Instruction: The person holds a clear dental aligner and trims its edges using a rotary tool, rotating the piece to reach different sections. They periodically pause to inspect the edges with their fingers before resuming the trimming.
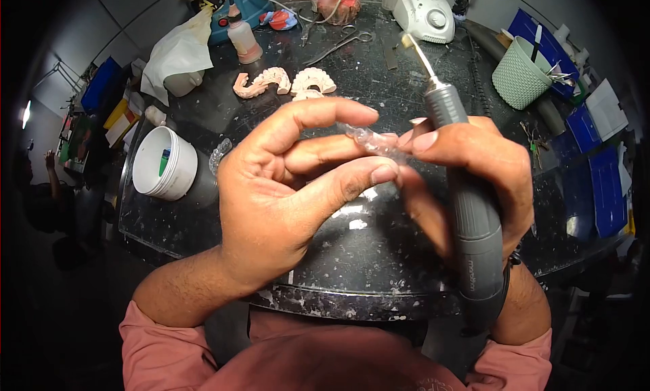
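Note:
A transparent dental aligner is pinched between the thumb and fingers of my left hand. My right hand is closed around a dark grey micromotor handpiece, which stands nearly upright with its small pale, worn-looking tip pointing up and away. The right thumb and fingertips also touch the near right end of the aligner. The tip is well apart from the aligner. Another transparent aligner lies on the black table, just left of my left hand.
Plaster dental models lie beyond my hands. Behind them are scissors, a bottle of pink liquid and a white control box. A white tub stands left; a green woven basket holds tools at right, near keys.

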### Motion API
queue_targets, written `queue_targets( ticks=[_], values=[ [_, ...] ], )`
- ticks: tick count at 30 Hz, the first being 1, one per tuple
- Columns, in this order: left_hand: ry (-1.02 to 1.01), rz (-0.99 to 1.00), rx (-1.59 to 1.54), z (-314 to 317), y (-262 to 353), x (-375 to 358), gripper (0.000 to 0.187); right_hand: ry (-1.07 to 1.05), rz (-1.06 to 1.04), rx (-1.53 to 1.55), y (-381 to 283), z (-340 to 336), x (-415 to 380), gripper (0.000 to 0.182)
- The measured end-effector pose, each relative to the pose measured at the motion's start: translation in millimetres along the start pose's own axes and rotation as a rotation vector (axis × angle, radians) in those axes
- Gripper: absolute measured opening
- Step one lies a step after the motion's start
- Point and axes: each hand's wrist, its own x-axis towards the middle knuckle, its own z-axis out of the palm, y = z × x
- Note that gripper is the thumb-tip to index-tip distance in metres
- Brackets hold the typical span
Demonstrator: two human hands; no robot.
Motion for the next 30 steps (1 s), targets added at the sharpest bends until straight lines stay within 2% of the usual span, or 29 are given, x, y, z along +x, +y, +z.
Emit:
queue_targets(
  ticks=[2,4,6,11,12,13,14,16,17,18,20,23,27,30],
  values=[
    [-0.006,0.057,0.057,0.6,-1.9,0.7,0.035,0.039,0.013,-0.047,0.9,-4.2,1.4,0.047],
    [-0.035,0.066,0.177,-4.6,0.1,1.5,0.031,0.104,0.175,-0.017,-6.1,-6.5,2.1,0.045],
    [-0.015,0.085,0.201,-6.2,0.1,2.0,0.027,0.13,0.243,0.058,-3.3,-7.3,2.0,0.046],
    [0.05,0.16,0.269,-7.7,-1.0,4.7,0.019,0.066,0.246,0.011,-3.8,-14.4,0.1,0.041],
    [0.066,0.179,0.292,-8.4,-0.7,4.8,0.018,0.052,0.234,-0.021,-6.1,-17.3,2.6,0.043],
    [0.069,0.178,0.292,-10.1,-0.5,5.0,0.018,0.028,0.372,-0.123,-22.1,-21.2,10.8,0.055],
    [0.057,0.227,0.351,-12.5,0.0,5.3,0.018,0.016,0.316,-0.168,-16.1,-24.0,7.8,0.057],
    [0.047,0.273,0.411,-13.9,0.9,4.6,0.018,0.058,0.34,-0.012,-24.2,-19.1,4.7,0.058],
    [0.065,0.263,0.414,-13.0,2.2,4.6,0.018,0.016,0.405,-0.03,-33.4,-18.4,3.9,0.053],
    [0.083,0.253,0.417,-12.3,2.3,4.4,0.018,-0.023,0.261,0.021,-22.8,-20.2,-0.1,0.045],
    [0.084,0.275,0.451,-13.1,1.9,4.5,0.018,-0.062,0.189,0.105,-14.8,-17.8,-0.8,0.041],
    [0.082,0.312,0.473,-13.4,0.8,4.6,0.018,-0.155,0.096,0.062,-8.1,-19.1,2.6,0.04],
    [0.084,0.312,0.515,-13.2,2.5,3.7,0.016,-0.125,0.146,0.048,-9.3,-19.8,2.2,0.04],
    [0.08,0.341,0.5,-14.0,0.5,4.3,0.015,-0.116,0.15,0.148,-7.7,-18.5,1.4,0.039]
  ],
)
